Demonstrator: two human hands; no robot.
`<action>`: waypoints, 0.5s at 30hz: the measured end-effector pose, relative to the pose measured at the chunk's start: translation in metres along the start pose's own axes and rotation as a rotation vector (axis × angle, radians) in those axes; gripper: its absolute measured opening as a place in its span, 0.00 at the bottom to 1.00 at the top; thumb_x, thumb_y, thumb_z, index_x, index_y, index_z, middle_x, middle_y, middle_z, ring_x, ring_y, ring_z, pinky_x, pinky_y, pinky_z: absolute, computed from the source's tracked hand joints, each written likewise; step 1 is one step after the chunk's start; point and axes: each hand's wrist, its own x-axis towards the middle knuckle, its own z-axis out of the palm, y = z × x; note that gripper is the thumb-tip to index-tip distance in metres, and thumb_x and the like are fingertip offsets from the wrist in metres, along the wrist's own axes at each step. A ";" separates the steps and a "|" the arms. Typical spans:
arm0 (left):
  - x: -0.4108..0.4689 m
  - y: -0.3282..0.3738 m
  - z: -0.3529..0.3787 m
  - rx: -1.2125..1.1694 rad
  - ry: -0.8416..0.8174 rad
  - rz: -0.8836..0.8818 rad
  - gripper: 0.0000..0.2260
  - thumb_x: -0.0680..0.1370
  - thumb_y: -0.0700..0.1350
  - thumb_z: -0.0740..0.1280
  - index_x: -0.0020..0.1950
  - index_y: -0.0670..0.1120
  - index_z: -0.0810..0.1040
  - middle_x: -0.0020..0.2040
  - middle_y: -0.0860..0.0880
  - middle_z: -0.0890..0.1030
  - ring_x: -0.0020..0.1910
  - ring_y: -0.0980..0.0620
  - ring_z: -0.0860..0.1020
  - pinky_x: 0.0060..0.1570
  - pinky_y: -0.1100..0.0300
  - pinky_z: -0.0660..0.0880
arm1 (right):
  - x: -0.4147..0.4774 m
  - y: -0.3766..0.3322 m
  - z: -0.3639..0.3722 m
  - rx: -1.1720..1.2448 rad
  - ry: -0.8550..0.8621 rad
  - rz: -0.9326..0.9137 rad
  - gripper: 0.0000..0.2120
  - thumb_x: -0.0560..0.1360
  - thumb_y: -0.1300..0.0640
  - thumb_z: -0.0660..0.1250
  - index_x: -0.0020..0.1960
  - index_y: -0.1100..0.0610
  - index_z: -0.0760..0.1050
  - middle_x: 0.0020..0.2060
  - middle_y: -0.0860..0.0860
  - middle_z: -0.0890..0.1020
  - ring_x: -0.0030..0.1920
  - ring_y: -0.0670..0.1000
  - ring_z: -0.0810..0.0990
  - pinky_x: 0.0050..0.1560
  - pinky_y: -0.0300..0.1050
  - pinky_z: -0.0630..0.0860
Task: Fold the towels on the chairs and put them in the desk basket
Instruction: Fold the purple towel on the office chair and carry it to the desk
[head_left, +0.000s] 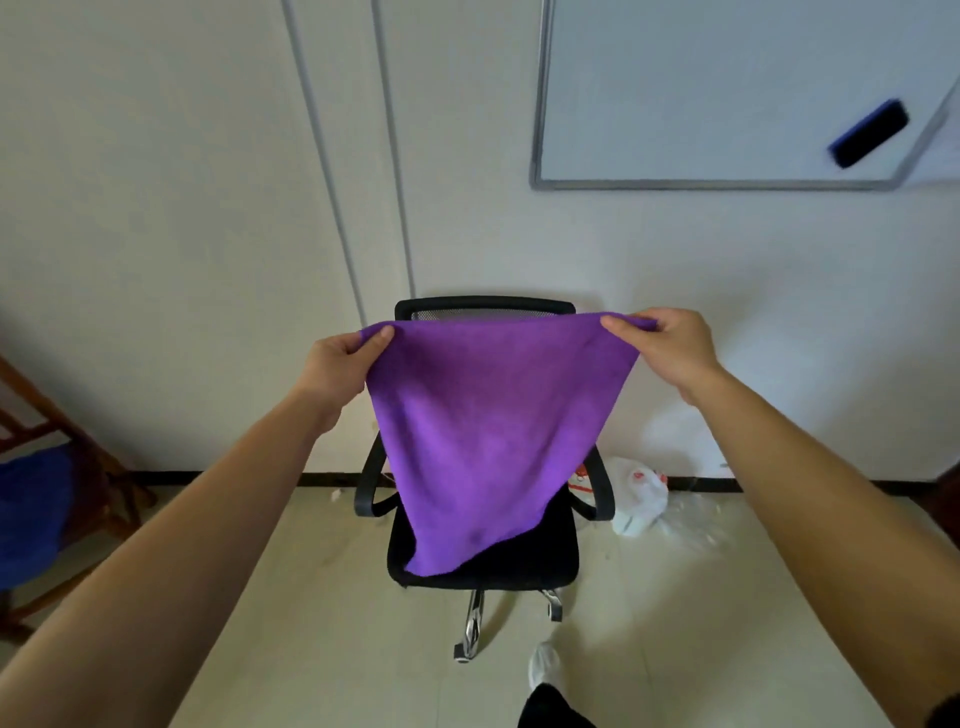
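Observation:
A purple towel (483, 431) hangs spread out in the air in front of a black office chair (524, 561). My left hand (337, 364) pinches the towel's upper left corner and my right hand (670, 348) pinches its upper right corner. The towel's lower edge drapes down over the chair's seat and covers most of the backrest. A blue towel (31, 514) lies on a wooden chair (98, 467) at the far left. No basket or desk is in view.
A white plastic bag (636, 496) lies on the floor by the wall, right of the office chair. A whiteboard (727, 93) with an eraser (870, 132) hangs on the wall. My foot (545, 665) stands on the tiled floor below the chair.

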 end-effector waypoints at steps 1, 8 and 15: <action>0.001 0.002 -0.001 -0.024 0.001 0.012 0.13 0.78 0.52 0.69 0.45 0.42 0.83 0.33 0.52 0.76 0.29 0.56 0.70 0.28 0.64 0.68 | -0.004 -0.006 -0.003 0.063 -0.012 0.006 0.11 0.69 0.44 0.78 0.42 0.51 0.85 0.36 0.49 0.84 0.37 0.45 0.78 0.40 0.41 0.74; 0.021 0.039 -0.013 -0.289 -0.047 0.064 0.12 0.79 0.53 0.68 0.40 0.48 0.79 0.31 0.51 0.68 0.26 0.54 0.66 0.22 0.63 0.66 | 0.004 -0.045 -0.019 0.544 -0.105 0.071 0.11 0.73 0.46 0.74 0.50 0.52 0.82 0.44 0.49 0.84 0.40 0.46 0.81 0.34 0.38 0.76; 0.074 0.046 0.001 -0.200 0.062 0.083 0.11 0.79 0.54 0.67 0.45 0.47 0.81 0.36 0.52 0.69 0.34 0.54 0.72 0.34 0.59 0.81 | 0.063 -0.045 0.002 0.384 -0.027 -0.005 0.08 0.77 0.47 0.72 0.50 0.51 0.82 0.45 0.47 0.84 0.49 0.44 0.84 0.46 0.44 0.83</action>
